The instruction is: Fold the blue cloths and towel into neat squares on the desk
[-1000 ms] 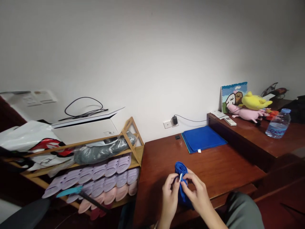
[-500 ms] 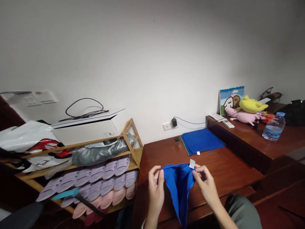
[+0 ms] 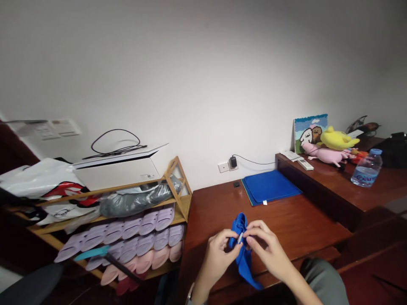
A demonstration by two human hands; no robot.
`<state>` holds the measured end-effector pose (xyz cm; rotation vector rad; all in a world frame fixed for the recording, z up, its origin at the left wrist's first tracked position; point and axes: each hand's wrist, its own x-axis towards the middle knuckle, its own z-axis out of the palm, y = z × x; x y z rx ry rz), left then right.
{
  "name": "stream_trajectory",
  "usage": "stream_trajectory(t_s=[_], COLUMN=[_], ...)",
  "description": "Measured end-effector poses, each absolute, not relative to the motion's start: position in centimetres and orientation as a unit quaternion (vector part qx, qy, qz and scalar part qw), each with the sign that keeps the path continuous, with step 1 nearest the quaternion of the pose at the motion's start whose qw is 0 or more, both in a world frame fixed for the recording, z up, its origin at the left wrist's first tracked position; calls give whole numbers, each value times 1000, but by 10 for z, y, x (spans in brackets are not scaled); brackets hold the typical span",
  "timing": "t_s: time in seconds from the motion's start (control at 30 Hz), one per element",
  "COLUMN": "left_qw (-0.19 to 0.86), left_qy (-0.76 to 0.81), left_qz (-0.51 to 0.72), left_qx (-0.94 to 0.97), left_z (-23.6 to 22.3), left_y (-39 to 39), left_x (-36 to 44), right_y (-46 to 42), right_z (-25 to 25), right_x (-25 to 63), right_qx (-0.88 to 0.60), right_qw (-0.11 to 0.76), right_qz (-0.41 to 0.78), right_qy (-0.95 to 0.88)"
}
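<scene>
My left hand [image 3: 219, 250] and my right hand [image 3: 269, 248] are close together above the front of the desk, both pinching a blue cloth [image 3: 244, 267]. The cloth is bunched at the top, and a narrow end hangs down below my fingers. Between my fingertips shows a small white tag [image 3: 240, 238] on its edge. Further back on the desk lies a flat stack of folded blue cloth [image 3: 271, 186], with a white tag [image 3: 265, 203] at its front edge. My fingers partly hide the held cloth.
A wooden rack [image 3: 187, 207] holding lilac slippers [image 3: 132, 226], pink slippers [image 3: 144, 263] and a white box [image 3: 117, 173] stands at left. On the raised surface at right are a water bottle [image 3: 367, 169], plush toys [image 3: 327, 154] and a white remote [image 3: 305, 164]. A charger [image 3: 233, 161] is plugged into the wall.
My hands have come together from holding the cloth's top edge spread wide. The cloth has gathered into a narrow bunch, and its tag is now between my fingers.
</scene>
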<state>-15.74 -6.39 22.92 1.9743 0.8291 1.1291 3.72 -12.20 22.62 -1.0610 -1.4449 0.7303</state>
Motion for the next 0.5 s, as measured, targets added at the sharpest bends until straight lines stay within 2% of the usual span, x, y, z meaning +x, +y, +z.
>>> stream_trajectory(t_s=[0.07,0.23,0.3,0.4,0.5], left_qw=[339,296,283,266,257], left_qy=[294,238,233,236,249], left_qz=[414,368,372,388,407], left_qx=[792,849,853,850,840], left_z=[244,294,308,316,315], left_y=[-61,-59,-56,-48,-43], left_x=[-161,-166,-168,-173,-177], right_y=[-118,-96,-85,-73,-69], right_z=[243,302,320,329,325], right_x=[45,61,64,63,57], right_qx=[-455,-418,-393,-378,-368], right_qw=[535,426,401,384,415], right_qz=[331,264,275,337,367], right_qy=[-630,-758,-781,-772,-747])
